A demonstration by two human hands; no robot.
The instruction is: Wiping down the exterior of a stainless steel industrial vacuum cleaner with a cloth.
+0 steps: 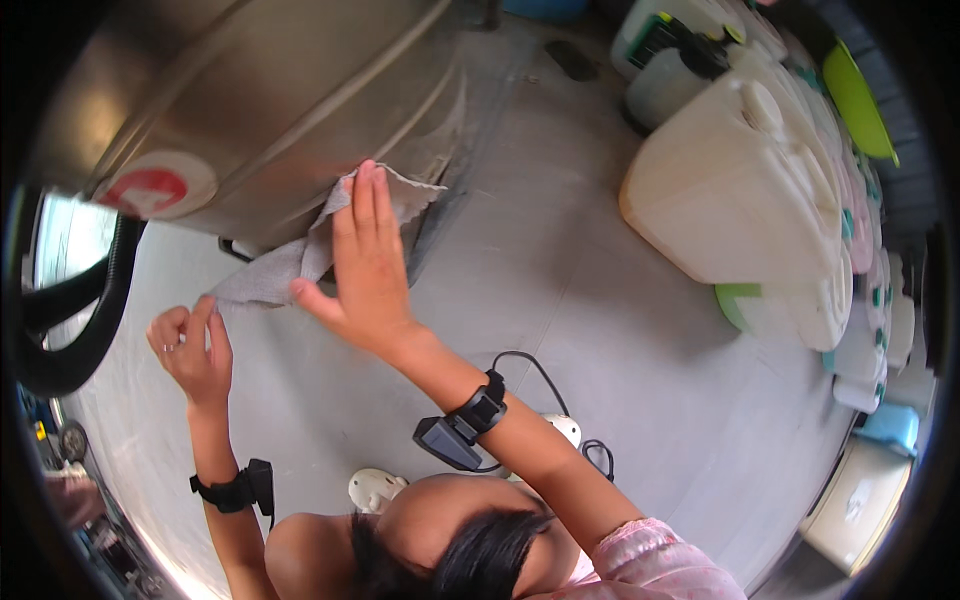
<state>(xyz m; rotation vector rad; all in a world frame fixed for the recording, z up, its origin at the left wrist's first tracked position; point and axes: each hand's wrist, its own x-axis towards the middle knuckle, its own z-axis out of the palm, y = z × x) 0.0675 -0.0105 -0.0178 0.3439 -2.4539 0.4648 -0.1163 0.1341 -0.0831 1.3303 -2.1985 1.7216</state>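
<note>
A large metal drum or tank (300,67) with raised ribs and a round red-and-white sticker (157,184) fills the upper left. Against its lower side, my right hand (367,255) lies flat with straight fingers over a light grey cloth (270,274). The cloth's ragged edge sticks out past my fingertips. My left hand (193,349) pinches the cloth's other end between thumb and index finger, a little below the drum. Both wrists wear black straps with small devices.
White plastic jerrycans (727,180) stand at the right, beside a spray bottle (660,90). A black hose (112,300) curves at the left. Cable loops (536,364) lie near my feet on the grey floor (525,300). A beige box (859,502) sits lower right.
</note>
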